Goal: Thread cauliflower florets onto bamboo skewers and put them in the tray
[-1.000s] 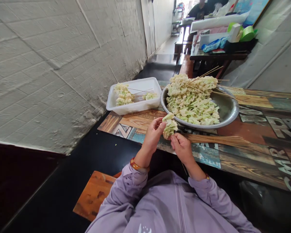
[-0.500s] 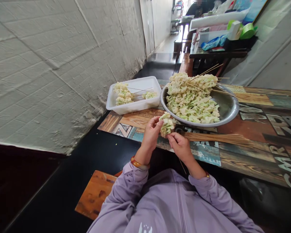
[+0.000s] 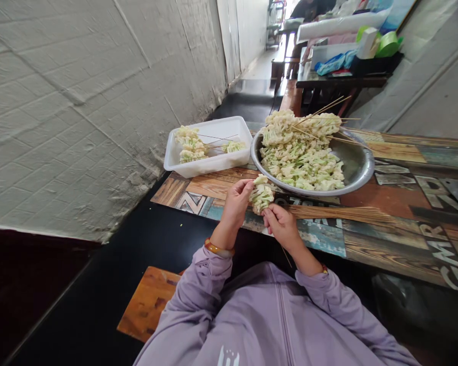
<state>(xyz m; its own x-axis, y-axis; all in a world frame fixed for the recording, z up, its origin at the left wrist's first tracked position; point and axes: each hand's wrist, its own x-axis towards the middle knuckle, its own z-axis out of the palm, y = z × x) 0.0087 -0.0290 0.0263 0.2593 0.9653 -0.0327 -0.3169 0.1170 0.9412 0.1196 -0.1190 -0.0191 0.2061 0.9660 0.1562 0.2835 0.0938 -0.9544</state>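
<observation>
Cauliflower florets (image 3: 261, 196) bunched on a thin skewer (image 3: 286, 256) are held between my two hands at the table's near edge. My left hand (image 3: 235, 202) pinches a floret at the upper left of the bunch. Below it, my right hand (image 3: 282, 226) is closed around the skewer, whose end pokes out under the palm. Just beyond stands a steel bowl (image 3: 361, 175) heaped with cauliflower pieces (image 3: 303, 165), several skewered bunches lying on top. A white plastic tub (image 3: 217, 165) to its left holds a few skewered cauliflower bunches (image 3: 191, 144).
Bare skewers (image 3: 343, 214) lie in a bundle right of my right hand on the patterned table (image 3: 381, 244). A wooden stool (image 3: 149, 303) is at lower left, beside the textured wall (image 3: 80, 101). Behind, a cluttered table (image 3: 305, 81) and a person (image 3: 309, 10) are visible.
My left fingers have shifted slightly at the top floret, and the bunch shows a bit more openly. My right hand keeps its hold on the skewer. The whole view has moved a little.
</observation>
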